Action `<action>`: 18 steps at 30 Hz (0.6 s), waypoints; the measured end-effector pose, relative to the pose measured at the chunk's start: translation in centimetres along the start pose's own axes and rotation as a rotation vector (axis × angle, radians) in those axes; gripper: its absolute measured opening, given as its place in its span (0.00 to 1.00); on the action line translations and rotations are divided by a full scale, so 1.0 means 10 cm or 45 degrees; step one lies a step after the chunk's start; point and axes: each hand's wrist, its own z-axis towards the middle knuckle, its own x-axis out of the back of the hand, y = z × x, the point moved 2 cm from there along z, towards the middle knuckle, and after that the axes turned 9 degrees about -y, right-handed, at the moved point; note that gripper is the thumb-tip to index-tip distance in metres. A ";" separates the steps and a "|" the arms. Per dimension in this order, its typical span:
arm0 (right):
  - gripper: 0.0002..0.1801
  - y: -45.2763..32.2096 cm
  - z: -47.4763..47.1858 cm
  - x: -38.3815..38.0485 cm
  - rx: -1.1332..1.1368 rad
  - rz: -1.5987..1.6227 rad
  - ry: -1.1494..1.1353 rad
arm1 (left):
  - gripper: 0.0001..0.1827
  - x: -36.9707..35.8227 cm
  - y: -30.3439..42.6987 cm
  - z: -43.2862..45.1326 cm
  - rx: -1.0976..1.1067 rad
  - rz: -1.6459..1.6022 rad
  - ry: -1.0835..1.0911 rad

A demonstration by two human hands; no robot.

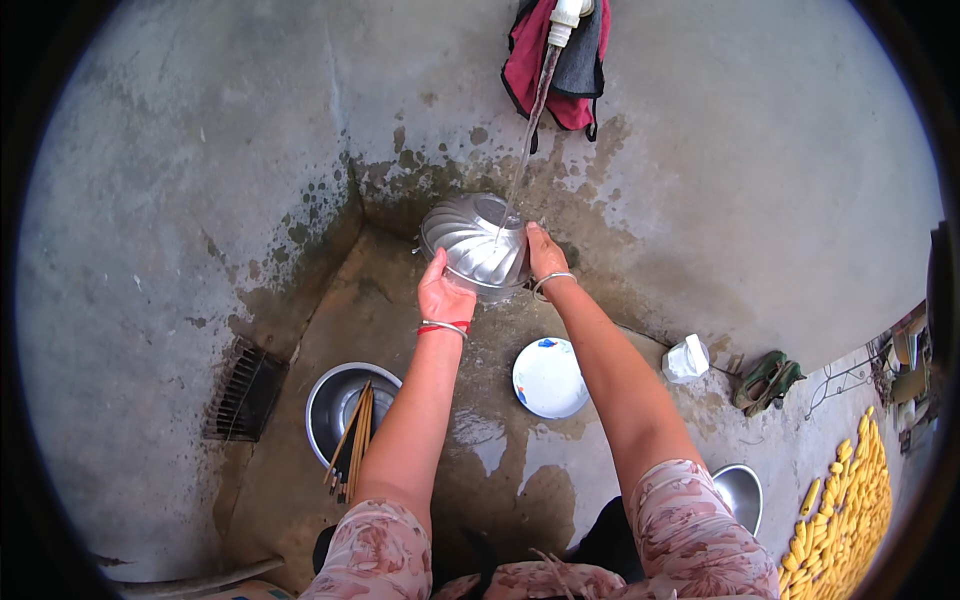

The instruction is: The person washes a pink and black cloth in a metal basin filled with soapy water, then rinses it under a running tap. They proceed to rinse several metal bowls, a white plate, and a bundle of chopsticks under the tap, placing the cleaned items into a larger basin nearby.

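Observation:
Both hands hold a fluted, shiny bowl (pixel 480 240) tilted with its base ring facing up and towards the wall. My left hand (pixel 444 295) grips the lower left rim, thumb on the outer side. On the right side, my right hand (pixel 545 253) is closed around the bowl's edge, its fingers partly hidden. A stream of water (pixel 529 135) falls from a white pipe outlet (pixel 564 26) onto the fluted outside near the base. Below the hands, a white plate (pixel 547 379) with coloured decoration lies on the wet concrete floor.
Left of my forearm stands a metal basin (pixel 322 412) with several chopsticks (pixel 360 427) leaning in it. A drain grate (pixel 247 390) sits at the left wall. To the right are a white container (pixel 685 360), green shoes (pixel 766 382), another metal bowl (pixel 741 495) and corn cobs (pixel 840 510). A red-grey cloth (pixel 577 90) hangs above.

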 end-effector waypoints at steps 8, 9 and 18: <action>0.08 0.26 -0.46 -0.30 -0.345 1.736 -0.237 | 0.19 0.44 0.16 -0.09 -0.168 -0.028 0.328; 0.08 0.25 -0.50 -0.26 -0.303 1.781 -0.367 | 0.20 0.47 0.12 -0.12 -0.180 -0.017 0.402; 0.21 -0.10 -0.89 0.07 -0.059 1.243 -0.808 | 0.21 0.87 0.12 -0.06 0.157 0.241 0.370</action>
